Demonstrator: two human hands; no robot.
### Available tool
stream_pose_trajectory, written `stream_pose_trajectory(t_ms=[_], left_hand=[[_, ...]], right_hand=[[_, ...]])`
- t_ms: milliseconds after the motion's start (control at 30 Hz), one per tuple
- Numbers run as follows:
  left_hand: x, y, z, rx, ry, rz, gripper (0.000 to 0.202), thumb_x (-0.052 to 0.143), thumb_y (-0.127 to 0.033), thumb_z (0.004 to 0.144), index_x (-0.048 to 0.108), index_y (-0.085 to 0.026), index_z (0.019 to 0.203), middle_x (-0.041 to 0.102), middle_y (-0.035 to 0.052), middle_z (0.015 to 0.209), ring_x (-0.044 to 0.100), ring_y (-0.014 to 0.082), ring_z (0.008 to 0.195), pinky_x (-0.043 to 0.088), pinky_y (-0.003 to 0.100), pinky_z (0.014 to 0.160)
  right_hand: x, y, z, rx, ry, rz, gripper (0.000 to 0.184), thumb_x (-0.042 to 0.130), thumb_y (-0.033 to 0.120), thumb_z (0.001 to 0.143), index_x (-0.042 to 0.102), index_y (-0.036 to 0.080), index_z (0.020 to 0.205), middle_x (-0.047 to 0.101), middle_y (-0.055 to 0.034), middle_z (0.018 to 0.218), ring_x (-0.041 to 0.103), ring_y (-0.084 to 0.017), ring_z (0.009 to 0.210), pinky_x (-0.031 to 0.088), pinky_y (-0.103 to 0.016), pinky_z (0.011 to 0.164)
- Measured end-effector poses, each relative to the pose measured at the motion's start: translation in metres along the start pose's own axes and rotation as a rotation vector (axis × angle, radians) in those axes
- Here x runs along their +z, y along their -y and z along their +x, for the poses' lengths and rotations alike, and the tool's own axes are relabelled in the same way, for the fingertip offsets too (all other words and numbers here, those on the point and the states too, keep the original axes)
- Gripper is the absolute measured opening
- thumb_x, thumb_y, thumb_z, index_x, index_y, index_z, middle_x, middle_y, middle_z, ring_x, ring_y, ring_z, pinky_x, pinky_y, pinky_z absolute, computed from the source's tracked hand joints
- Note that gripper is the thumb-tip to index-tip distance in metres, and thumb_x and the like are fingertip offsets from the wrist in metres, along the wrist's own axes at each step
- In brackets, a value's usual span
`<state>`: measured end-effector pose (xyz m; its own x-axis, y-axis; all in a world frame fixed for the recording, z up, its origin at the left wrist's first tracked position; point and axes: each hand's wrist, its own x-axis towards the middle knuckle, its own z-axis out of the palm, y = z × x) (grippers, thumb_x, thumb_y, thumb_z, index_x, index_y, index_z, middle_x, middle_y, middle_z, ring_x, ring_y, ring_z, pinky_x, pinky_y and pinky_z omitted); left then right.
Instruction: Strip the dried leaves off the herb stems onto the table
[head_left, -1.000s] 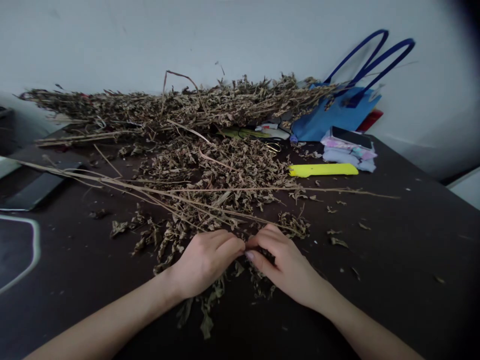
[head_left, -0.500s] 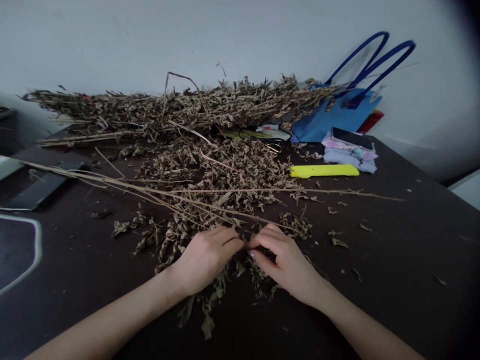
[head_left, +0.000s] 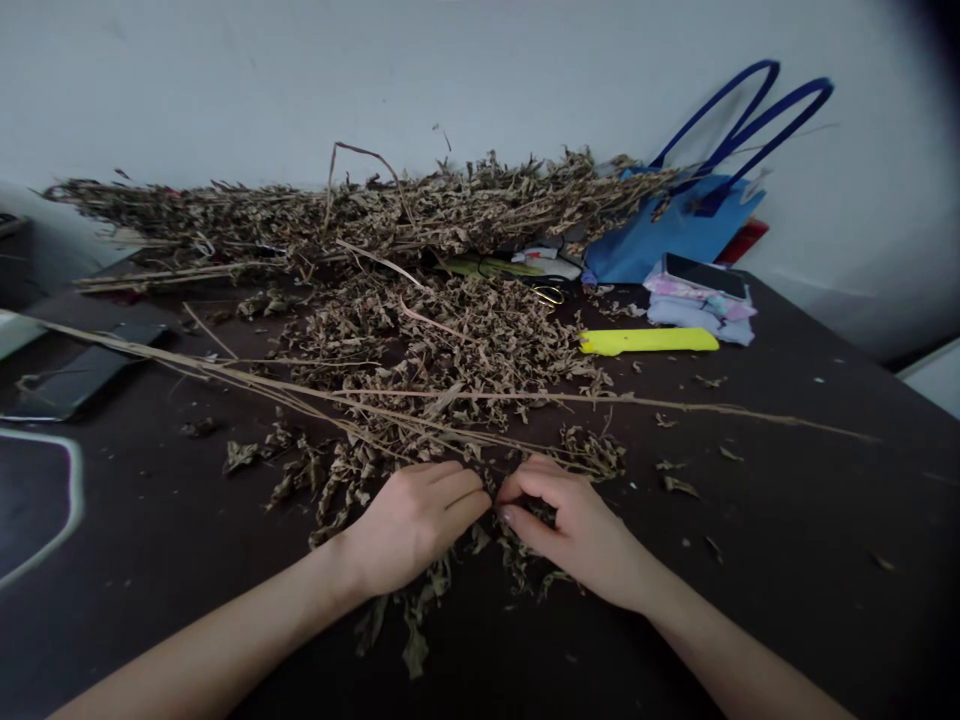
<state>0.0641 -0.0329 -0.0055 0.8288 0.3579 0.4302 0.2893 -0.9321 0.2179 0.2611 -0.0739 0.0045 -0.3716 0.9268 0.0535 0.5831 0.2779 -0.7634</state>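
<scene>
My left hand (head_left: 426, 522) is closed, its fingertips pressed together on a dried leafy stem (head_left: 491, 488) near the front of the table. My right hand (head_left: 576, 525) pinches at the same stem just to the right, thumb against fingers. The fingertips of both hands almost meet, and they hide most of the stem. Crumpled grey-green leaves (head_left: 414, 640) hang or lie below my left hand. Several long, thin bare stalks (head_left: 300, 390) lie across the table beyond my hands, over a loose pile of dried leaves (head_left: 480, 340).
A thick bundle of dried plants (head_left: 375, 215) lies along the wall. At right are a blue bag (head_left: 675, 230), a phone (head_left: 705, 276) on folded cloth (head_left: 697, 315) and a yellow-green tool handle (head_left: 649, 341). Scissors (head_left: 549, 294) lie behind the pile; a dark flat device (head_left: 82, 375) is at left.
One long bare stalk has slid to the right, its thin tip now farther right and slightly nearer. My hands stay at almost the same spot, the fingers shifting only a little.
</scene>
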Motion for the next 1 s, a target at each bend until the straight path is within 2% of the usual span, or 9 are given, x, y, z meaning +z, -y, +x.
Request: stream_pose_trajectory(t_ms=[167,400,833,1000], left_hand=[[0.0005,0.0001,-0.0009,0.033,0.012,0.013,0.029,0.030,-0.014,0.094,0.059,-0.011,0.090,0.060,0.0065,0.078,0.056,0.0153,0.074,0.049,0.027,0.065],[0.0034,0.0004,-0.0023,0.044,0.052,0.009,0.027,0.032,-0.013,0.093,0.058,-0.012,0.087,0.059,0.0059,0.077,0.055,0.0150,0.072,0.048,0.026,0.062],[0.0034,-0.0014,-0.0009,0.054,0.053,0.042,0.028,0.032,-0.013,0.093,0.058,-0.012,0.083,0.057,0.0045,0.075,0.054,0.0139,0.070,0.047,0.024,0.061],[0.0031,-0.0019,-0.0011,0.060,0.053,0.041,0.028,0.032,-0.013,0.094,0.058,-0.012,0.087,0.058,0.0049,0.076,0.054,0.0142,0.071,0.047,0.025,0.062]], right_hand=[[-0.0028,-0.0006,-0.0009,0.019,0.043,0.029,0.011,0.052,0.012,0.083,0.058,0.020,0.078,0.058,0.0000,0.076,0.053,-0.015,0.078,0.043,-0.029,0.071],[-0.0069,-0.0021,-0.0016,0.049,0.096,0.030,0.012,0.053,0.013,0.082,0.061,0.022,0.083,0.060,-0.0004,0.082,0.054,-0.015,0.081,0.043,-0.030,0.073],[-0.0069,-0.0038,-0.0003,0.075,0.147,0.031,0.010,0.055,0.014,0.082,0.062,0.021,0.082,0.058,0.0000,0.084,0.054,-0.014,0.085,0.041,-0.028,0.077],[-0.0066,-0.0075,-0.0005,0.085,0.163,0.032,0.008,0.056,0.018,0.084,0.063,0.022,0.083,0.058,0.0006,0.085,0.054,-0.013,0.085,0.041,-0.027,0.076]])
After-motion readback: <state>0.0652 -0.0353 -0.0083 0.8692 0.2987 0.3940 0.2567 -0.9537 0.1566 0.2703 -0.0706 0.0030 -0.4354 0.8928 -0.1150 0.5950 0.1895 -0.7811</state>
